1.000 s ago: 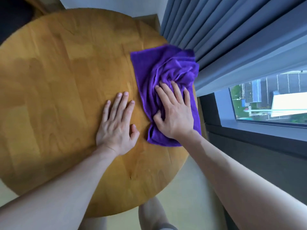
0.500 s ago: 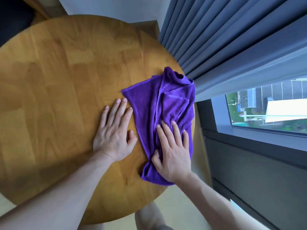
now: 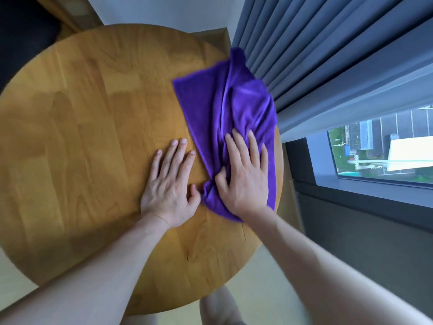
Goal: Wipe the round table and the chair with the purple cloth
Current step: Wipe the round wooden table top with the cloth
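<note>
The round wooden table [image 3: 82,137] fills the left and middle of the view. A purple cloth [image 3: 234,109] lies crumpled along its right edge, its far tip reaching toward the curtain. My right hand [image 3: 246,181] presses down on the near part of the cloth with fingers spread and fairly straight; cloth bunches beside the thumb. My left hand [image 3: 168,188] lies flat on the bare wood just left of the cloth, fingers straight. No chair can be clearly made out.
Grey curtains [image 3: 328,55] hang right beside the table's right edge, above a window [image 3: 379,151]. A dark shape with a wooden edge [image 3: 21,43] sits beyond the table at the top left. My legs [image 3: 218,308] show below the table's near edge.
My right hand first dragged the cloth toward me along the right edge, then pushed it away again. My left hand has stayed flat in about the same spot.
</note>
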`<move>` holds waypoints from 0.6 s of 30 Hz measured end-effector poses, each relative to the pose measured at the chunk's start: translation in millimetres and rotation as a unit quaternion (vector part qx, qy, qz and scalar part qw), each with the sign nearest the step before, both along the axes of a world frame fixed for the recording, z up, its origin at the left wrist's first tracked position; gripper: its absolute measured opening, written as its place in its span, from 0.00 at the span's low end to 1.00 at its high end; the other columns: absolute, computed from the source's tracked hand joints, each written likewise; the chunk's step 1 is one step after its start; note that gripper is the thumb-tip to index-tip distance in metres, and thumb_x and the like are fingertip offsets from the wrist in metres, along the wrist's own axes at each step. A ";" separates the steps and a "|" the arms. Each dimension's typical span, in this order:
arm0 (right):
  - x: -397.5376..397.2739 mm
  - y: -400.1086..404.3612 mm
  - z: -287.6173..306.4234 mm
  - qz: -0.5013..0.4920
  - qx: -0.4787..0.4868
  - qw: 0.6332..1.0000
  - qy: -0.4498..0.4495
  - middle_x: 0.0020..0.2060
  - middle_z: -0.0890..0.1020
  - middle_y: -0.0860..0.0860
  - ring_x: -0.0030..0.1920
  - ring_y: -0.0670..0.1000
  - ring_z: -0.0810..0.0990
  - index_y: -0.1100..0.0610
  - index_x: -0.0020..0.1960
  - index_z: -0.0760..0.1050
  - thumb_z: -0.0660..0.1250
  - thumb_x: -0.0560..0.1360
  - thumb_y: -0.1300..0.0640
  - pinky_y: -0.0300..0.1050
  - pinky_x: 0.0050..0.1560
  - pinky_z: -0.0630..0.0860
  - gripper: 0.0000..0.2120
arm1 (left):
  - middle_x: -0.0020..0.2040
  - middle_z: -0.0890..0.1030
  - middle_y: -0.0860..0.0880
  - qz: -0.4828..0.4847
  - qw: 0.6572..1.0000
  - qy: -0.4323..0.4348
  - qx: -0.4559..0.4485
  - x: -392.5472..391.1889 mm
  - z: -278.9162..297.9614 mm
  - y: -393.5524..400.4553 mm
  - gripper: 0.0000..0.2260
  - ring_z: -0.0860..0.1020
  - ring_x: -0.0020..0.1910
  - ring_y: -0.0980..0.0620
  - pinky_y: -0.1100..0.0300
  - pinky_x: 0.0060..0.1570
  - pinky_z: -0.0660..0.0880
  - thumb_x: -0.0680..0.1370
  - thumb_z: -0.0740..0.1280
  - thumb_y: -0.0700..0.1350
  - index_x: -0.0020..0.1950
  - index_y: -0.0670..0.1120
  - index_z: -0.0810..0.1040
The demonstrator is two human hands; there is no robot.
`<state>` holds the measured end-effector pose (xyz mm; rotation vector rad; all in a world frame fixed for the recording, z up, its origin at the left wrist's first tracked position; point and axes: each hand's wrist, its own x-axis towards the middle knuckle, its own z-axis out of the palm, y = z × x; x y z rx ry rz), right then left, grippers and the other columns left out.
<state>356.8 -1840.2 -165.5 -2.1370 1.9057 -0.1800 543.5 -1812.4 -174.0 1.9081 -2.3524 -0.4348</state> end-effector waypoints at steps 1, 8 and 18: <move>-2.8 22.8 1.9 -0.003 0.009 1.000 -0.001 0.79 0.65 0.49 0.82 0.55 0.52 0.53 0.80 0.63 0.61 0.74 0.49 0.63 0.79 0.53 0.35 | 0.84 0.58 0.41 0.000 1.000 0.003 -0.003 0.1 0.6 -0.2 0.35 0.53 0.84 0.44 0.40 0.81 0.52 0.72 0.61 0.50 0.79 0.39 0.66; -22.4 46.8 8.5 0.047 0.000 0.997 0.062 0.79 0.60 0.55 0.77 0.63 0.62 0.48 0.81 0.61 0.65 0.70 0.44 0.64 0.76 0.57 0.40 | 0.81 0.64 0.39 0.003 1.000 0.005 0.004 -0.3 0.7 -2.7 0.33 0.56 0.83 0.43 0.39 0.80 0.55 0.72 0.60 0.50 0.76 0.39 0.69; -16.3 -61.0 -4.6 0.062 0.020 0.997 0.048 0.82 0.54 0.54 0.82 0.64 0.48 0.46 0.81 0.58 0.62 0.66 0.41 0.71 0.77 0.48 0.43 | 0.84 0.58 0.41 0.013 1.000 0.009 -0.006 -2.5 -0.5 -3.1 0.36 0.55 0.84 0.45 0.40 0.80 0.55 0.72 0.61 0.50 0.79 0.40 0.67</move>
